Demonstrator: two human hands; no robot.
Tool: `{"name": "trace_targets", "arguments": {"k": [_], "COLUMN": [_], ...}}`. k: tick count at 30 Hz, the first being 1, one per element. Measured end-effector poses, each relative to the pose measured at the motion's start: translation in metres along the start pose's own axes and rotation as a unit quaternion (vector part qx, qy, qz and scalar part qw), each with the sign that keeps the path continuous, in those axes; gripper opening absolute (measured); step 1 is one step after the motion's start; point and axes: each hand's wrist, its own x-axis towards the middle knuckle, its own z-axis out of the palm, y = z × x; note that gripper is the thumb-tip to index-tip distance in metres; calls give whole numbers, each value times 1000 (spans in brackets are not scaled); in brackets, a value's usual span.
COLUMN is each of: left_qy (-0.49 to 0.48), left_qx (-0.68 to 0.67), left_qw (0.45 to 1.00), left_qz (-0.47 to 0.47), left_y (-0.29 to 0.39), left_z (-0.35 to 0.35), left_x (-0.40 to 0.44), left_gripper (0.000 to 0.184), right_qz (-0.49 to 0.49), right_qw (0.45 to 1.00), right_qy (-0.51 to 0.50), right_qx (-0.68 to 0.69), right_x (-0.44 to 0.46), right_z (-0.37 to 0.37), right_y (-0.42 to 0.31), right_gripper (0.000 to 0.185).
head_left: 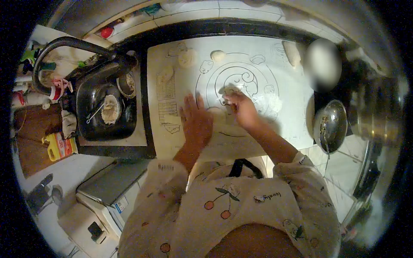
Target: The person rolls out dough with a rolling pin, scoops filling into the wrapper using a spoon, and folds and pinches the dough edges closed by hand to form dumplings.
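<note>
A white printed mat [172, 148] with a round drawing covers the work surface. My left hand [197, 119] lies palm down on its left half, with the fingers stretched out. Over the middle of the drawing, my right hand [241, 108] has its fingers pinched together around something small and pale that I cannot make out. A small round pale lump [217, 55] rests above the drawing, and a longer pale piece [292, 54] lies near the mat's upper right corner.
At the right stands a metal bowl [337, 133] with some contents and a utensil, below a blurred white round shape [323, 64]. To the left are a dark sink [92, 131] holding dishes, a curved faucet [71, 41] and a yellow bottle [54, 147].
</note>
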Motion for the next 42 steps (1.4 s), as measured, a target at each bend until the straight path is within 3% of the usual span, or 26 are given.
{"name": "trace_targets", "arguments": {"k": [2,3,4,5,6,7,9,10,13,14,17,22,25,26,29,30,33,34,37,38,41,42], "left_qy": [-48,171,129,166,223,156,70,59,25,41,59,86,52,22,-58,-29,104,107,52,-9,-5,-11], "left_qx": [61,12,-52,-82,-87,-79,-67,-1,-26,-53,-95,-91,-85,-30,32,14,-77,-78,-43,26,-45,-56], "left_qw": [997,985,990,982,970,984,995,997,998,996,993,992,995,999,998,999,992,991,998,999,998,998], "left_qz": [-14,21,19,31,52,36,16,57,59,56,39,-1,27,-2,-1,26,-10,2,-2,39,31,29], "left_y": [2,10,32,30,19,15,4,-9,-21,-25,-19,10,18,16,7,-2,17,21,11,-5,-19,-19], "left_z": [-10,12,20,14,8,4,-5,18,11,16,15,1,-10,1,-2,16,8,4,12,23,35,30], "left_x": [-19,136,113,138,146,106,32,9,-85,-108,-102,41,47,15,-39,-31,48,57,2,-34,-121,-132], "left_gripper": [73,73,72,71,70,70,71,74,79,79,79,73,72,69,69,68,67,68,72,75,76,77], "right_qz": [171,-21,11,-35,-17,3,-19,-187,-145,-95,29,1,19,32,-32,-37,-43,-50,-43,-35,-136,-92], "right_qw": [976,1000,997,993,996,997,990,962,957,956,968,967,969,971,974,969,964,967,952,943,975,988], "right_qy": [-103,-9,-39,-29,-52,-73,-115,-91,-146,-148,-101,-71,-85,-101,-110,-129,-148,-143,-173,-184,-92,-52], "right_qx": [92,-19,-69,-110,-68,-26,-79,-174,-206,-236,-227,-246,-232,-214,-196,-205,-216,-205,-249,-274,-152,-114], "right_x": [-5,118,60,65,55,45,20,27,17,11,1,-3,5,2,-1,2,11,15,13,11,-19,-29], "right_z": [-1,-46,-45,-39,-24,-9,10,16,26,30,14,14,8,9,5,5,6,11,11,10,-4,-13], "right_y": [-10,5,13,10,5,-1,-7,9,-11,-10,-21,5,20,28,19,18,18,24,18,12,-2,-8], "right_gripper": [34,32,30,29,30,30,31,32,38,32,23,15,14,14,16,17,20,21,22,22,19,18]}}
